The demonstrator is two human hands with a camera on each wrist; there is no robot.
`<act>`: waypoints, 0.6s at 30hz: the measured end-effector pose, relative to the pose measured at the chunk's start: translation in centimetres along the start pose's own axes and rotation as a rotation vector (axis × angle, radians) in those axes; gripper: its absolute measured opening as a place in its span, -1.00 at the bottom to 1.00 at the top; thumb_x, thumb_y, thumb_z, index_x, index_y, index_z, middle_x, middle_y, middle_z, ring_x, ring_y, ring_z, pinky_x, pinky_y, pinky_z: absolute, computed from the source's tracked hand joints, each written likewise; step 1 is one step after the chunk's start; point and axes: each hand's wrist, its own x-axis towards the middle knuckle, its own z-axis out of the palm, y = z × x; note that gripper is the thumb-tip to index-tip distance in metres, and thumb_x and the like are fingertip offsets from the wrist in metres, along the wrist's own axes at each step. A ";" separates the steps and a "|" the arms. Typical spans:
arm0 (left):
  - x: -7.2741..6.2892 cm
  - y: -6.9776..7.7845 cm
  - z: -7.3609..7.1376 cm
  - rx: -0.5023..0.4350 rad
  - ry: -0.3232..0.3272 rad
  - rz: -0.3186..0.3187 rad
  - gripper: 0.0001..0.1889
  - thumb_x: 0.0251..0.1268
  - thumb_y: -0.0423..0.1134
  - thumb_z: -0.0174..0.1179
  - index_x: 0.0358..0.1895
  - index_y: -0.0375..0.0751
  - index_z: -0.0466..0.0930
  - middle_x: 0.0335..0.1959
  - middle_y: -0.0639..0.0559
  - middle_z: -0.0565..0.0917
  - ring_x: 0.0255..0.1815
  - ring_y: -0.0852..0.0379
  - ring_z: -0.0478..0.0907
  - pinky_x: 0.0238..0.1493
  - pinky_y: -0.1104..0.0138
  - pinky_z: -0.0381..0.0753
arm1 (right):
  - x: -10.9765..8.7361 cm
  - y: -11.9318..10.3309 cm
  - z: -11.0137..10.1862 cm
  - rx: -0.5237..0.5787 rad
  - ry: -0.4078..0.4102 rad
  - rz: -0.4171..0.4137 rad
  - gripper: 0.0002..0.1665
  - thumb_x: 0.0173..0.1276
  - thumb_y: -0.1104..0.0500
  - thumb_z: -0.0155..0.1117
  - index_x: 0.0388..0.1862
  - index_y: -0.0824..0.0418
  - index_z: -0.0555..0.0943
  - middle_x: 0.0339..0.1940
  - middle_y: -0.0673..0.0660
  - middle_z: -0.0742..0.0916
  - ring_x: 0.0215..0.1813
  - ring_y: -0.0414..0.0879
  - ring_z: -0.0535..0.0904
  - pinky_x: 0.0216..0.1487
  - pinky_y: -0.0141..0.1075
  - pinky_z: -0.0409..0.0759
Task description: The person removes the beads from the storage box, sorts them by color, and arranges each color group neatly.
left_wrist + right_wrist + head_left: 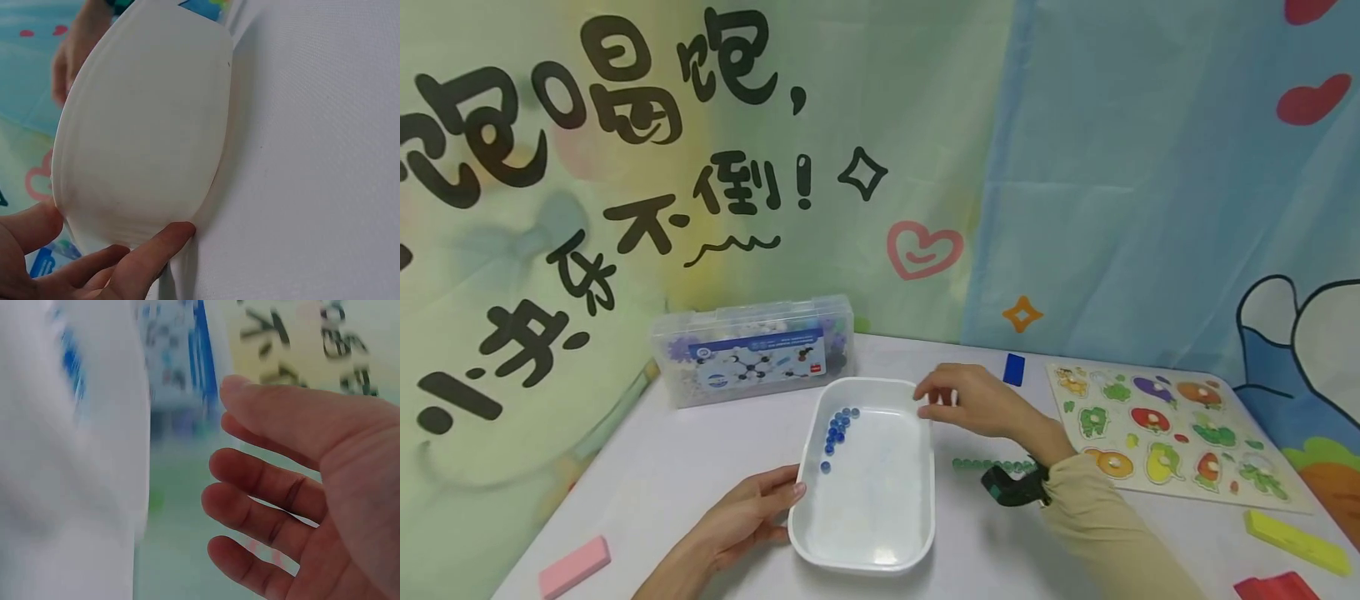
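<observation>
A white tray (880, 492) holds several blue beads (837, 429), gathered along its upper left side. My left hand (751, 510) grips the tray's left wall; the left wrist view shows the thumb at the rim and fingers against the outside and underside. Near the tray's far right corner is my right hand (973, 400). In the right wrist view, its loosely bent fingers (262, 475) hold nothing and stand apart from the tray (125, 425). A row of green beads (992, 465) lies on the table below the right wrist, partly hidden by a black wrist strap.
Behind the tray stands a clear plastic box (752, 350) with a molecule label. At right lies a vegetable puzzle board (1123, 462). A blue block (1013, 369), yellow block (1296, 542), pink block (575, 567) and red item (1276, 587) lie around the table.
</observation>
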 end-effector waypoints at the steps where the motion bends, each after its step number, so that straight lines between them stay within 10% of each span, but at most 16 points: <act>1: 0.0 0.0 0.0 -0.001 -0.002 0.002 -0.25 0.44 -0.11 0.09 0.48 -0.48 -0.02 0.39 -0.32 0.36 0.05 0.10 0.61 0.02 0.15 0.69 | 1.1 -1.0 0.5 0.001 -0.022 -0.011 -0.77 0.30 0.05 0.35 -0.11 0.09 0.70 -0.36 -0.09 0.65 -0.36 -0.29 0.46 -0.36 -0.48 0.51; 8: 0.3 0.0 0.2 -0.023 -0.032 0.012 -0.29 0.46 -0.15 0.07 0.48 -0.47 0.00 0.38 -0.30 0.37 0.07 0.08 0.60 0.04 0.12 0.68 | 6.3 -4.6 5.3 -0.010 -0.167 -0.076 -0.79 0.29 0.07 0.36 -0.14 0.10 0.71 -0.35 -0.04 0.66 -0.36 -0.25 0.46 -0.35 -0.48 0.47; 18: 0.0 -0.3 -0.1 -0.043 -0.062 0.049 -0.31 0.47 -0.19 0.04 0.47 -0.49 -0.01 0.36 -0.29 0.39 0.08 0.08 0.59 0.04 0.13 0.68 | 7.5 -5.0 10.1 -0.128 -0.292 -0.050 -0.82 0.15 0.08 0.46 -0.26 0.04 0.71 -0.47 -0.11 0.58 -0.36 -0.29 0.40 -0.35 -0.47 0.38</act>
